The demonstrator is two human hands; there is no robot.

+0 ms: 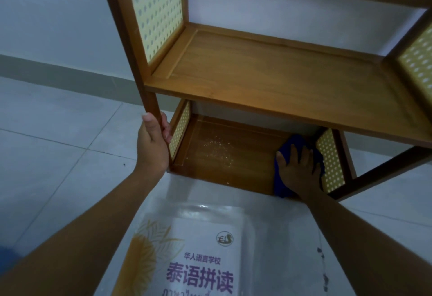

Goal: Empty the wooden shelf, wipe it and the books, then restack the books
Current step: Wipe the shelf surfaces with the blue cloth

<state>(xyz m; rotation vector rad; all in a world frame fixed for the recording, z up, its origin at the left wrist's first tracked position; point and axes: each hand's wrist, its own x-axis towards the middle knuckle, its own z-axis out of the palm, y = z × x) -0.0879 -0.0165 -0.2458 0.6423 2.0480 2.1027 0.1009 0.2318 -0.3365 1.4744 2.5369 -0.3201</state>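
Left hand (153, 141) grips the shelf (257, 73) by its front post; right hand (299, 169) presses flat on the cloth (286, 149) at the lower board's right end. Best to sweep left through the specks (217, 149), pressing evenly.

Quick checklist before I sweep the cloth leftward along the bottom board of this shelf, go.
1. Boards free of books: ok. The upper board and lower board hold none.
2. Shelf steadied: ok. The left hand grips the front left post.
3. Cloth under control: ok. The right hand presses flat on the blue cloth at the lower board's right end.
4. Lower board clean: not ok. Pale speckles sit mid-board, in the sweep's path.
5. Book out of the way: ok. It lies on the floor in front of the shelf.
6. Upper board wiped: cannot tell.
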